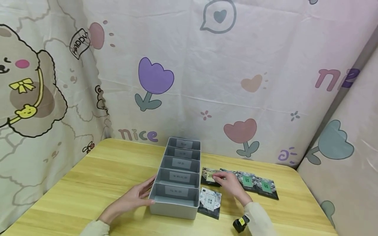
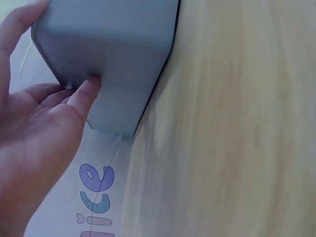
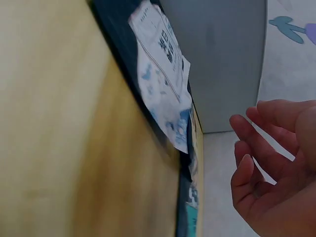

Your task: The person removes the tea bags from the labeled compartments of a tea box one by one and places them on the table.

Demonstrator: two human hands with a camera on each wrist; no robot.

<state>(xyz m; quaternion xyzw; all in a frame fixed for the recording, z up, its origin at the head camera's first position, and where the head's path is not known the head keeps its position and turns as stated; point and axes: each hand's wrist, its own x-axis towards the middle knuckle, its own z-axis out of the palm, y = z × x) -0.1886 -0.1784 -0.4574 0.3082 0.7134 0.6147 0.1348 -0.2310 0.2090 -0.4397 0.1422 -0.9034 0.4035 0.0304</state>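
A long grey divided box (image 1: 174,209) stands on the table, a white paper label on the wall of each compartment. My left hand (image 1: 136,196) rests at its near left corner, thumb at the front edge and fingertips against the side wall, as the left wrist view (image 2: 44,118) also shows. My right hand (image 1: 231,186) is over the packets right of the box, fingers loosely bent with nothing between them in the right wrist view (image 3: 276,163). Below its fingertips lies a dark packet with a yellow label (image 1: 208,178). Nearer me is a white-labelled packet (image 1: 210,200), close beside the box.
Several green-labelled dark packets (image 1: 266,187) lie overlapping to the right, partly behind my right hand. A small black device (image 1: 240,224) is strapped to the right wrist. The wooden table (image 1: 118,170) meets a printed cloth backdrop (image 1: 189,82) at the back.
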